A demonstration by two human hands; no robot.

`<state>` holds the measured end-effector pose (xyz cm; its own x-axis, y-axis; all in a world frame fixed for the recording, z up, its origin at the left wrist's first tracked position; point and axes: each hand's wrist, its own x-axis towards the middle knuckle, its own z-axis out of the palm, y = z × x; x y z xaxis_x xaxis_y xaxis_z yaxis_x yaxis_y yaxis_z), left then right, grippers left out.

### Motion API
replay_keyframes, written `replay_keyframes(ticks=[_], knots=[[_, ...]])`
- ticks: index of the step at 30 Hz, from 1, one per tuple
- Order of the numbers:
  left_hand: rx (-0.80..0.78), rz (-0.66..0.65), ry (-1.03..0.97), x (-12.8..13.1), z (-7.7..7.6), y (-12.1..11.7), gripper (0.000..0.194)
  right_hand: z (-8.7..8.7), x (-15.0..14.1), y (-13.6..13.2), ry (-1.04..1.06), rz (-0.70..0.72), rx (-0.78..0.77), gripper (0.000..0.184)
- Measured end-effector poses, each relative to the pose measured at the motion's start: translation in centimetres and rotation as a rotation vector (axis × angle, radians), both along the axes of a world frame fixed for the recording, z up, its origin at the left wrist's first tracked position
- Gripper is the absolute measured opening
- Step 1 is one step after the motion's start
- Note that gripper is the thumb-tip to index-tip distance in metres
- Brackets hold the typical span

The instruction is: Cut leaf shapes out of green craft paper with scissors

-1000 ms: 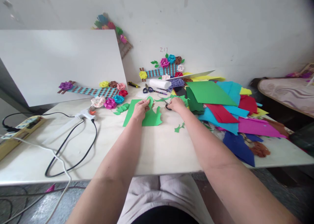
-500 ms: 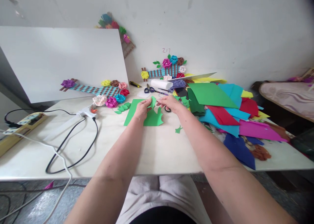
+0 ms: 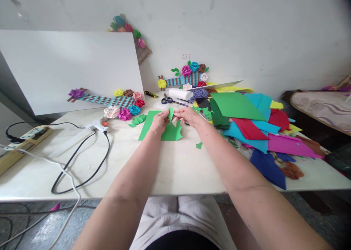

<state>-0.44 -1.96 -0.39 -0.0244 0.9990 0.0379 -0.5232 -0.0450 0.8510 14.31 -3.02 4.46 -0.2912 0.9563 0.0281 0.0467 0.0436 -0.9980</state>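
Note:
My left hand (image 3: 159,122) pinches a small green leaf-shaped cutout (image 3: 171,113) upright between thumb and fingers. Just to its right, my right hand (image 3: 191,116) is closed, its fingertips close to the leaf's edge. A dark loop of a pair of scissors (image 3: 187,124) peeps out under that hand; the blades are mostly hidden. Beneath both hands lies a green sheet (image 3: 172,133) with a ragged, cut right edge. Several finished green leaves (image 3: 137,120) lie left of the sheet. Green scraps (image 3: 199,145) rest near my right forearm.
A glue gun (image 3: 95,125) with a looping black cord lies left, near a power strip (image 3: 26,142). Behind are a flower-decorated woven fence (image 3: 104,100), a utility knife (image 3: 151,94), blue-handled scissors (image 3: 167,101) and a white roll (image 3: 181,94). Coloured sheets (image 3: 238,105) pile up at right.
The green piece in my left hand now looks narrower and more rounded. My right fingers have moved slightly left, closer to it, and the scissors' loop is more hidden.

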Motion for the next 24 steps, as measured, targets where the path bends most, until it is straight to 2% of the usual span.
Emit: replay_keyframes(ticks=[8,16,24], knots=[[0.004,-0.01,0.029,0.18,0.15,-0.34,0.021,0.0,-0.2,0.02,0.005,-0.037,-0.006,0.013],[-0.002,-0.02,0.017,0.26,0.31,-0.54,0.016,-0.64,-0.21,0.49,0.006,-0.06,0.053,0.013],[0.005,-0.02,0.036,0.31,0.11,-0.48,0.016,-0.37,-0.4,0.23,-0.02,-0.104,0.053,0.013]])
